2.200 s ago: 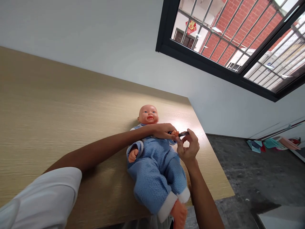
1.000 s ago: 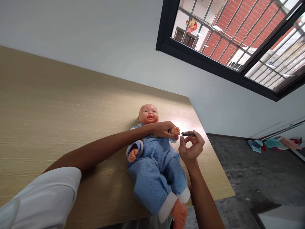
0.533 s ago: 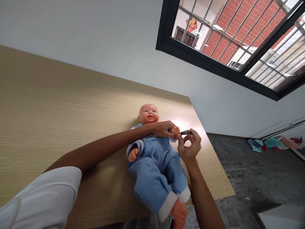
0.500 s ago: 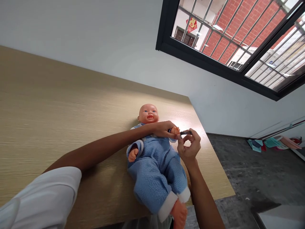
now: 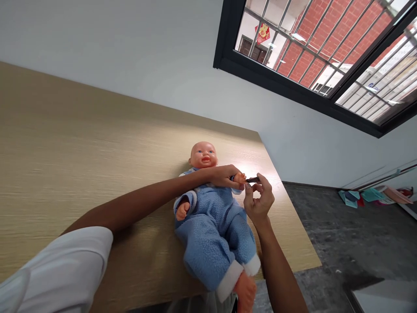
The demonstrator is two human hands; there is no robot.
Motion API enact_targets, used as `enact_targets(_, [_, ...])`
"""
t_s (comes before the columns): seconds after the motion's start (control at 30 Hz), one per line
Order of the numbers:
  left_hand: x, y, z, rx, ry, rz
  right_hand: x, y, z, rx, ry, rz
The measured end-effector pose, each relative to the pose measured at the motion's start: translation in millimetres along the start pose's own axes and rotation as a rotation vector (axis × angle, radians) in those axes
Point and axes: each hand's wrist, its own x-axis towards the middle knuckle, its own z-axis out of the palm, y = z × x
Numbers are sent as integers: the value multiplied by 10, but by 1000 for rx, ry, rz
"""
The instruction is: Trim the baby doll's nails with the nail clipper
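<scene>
1. So there's a doll [image 5: 211, 230] in fuzzy blue clothes, face up on the wood-look table [image 5: 97, 143], near its right-hand end. One bare foot [image 5: 246, 291] pokes out past the near edge.
2. Left hand [image 5: 224, 177] has its fingers closed round the doll's wrist, so that bit's mostly covered. The doll's little hand [image 5: 240, 178] sticks out beyond.
3. Right hand [image 5: 260, 200] is pinching a small dark clipper [image 5: 253, 179] between thumb and fingers. Its tip is right at the doll's fingertips; honestly can't tell if they touch.
4. Biggest thing in the way: the left forearm [image 5: 153, 195], lying straight across the doll's upper chest and blocking the collar area. White sleeve [image 5: 71, 261] covers a chunk of the near table too.
5. Behind: plain pale wall [image 5: 130, 48], plus a dark-framed window [image 5: 312, 52] with bars, brick outside.
6. Off to the right, dark floor [image 5: 325, 226] and a colourful pile [image 5: 374, 195] by the wall, too small to make out.
</scene>
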Motion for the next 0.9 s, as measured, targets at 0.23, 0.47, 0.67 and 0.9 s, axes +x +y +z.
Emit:
enact_targets(0.23, [2,10,-3,13,-13,6,8,18,-8,5,9,-21])
enact_targets(0.47, [8,-52,-3,15,-25,11,-46,38,-3,24,-16,-8])
enact_targets(0.67, [20,-136,10,20,9,48,-26,24,-7,55,-71,-66])
enact_targets(0.9, [15,-78,-3,24,-33,85,-3,29,2,29,-113,-205])
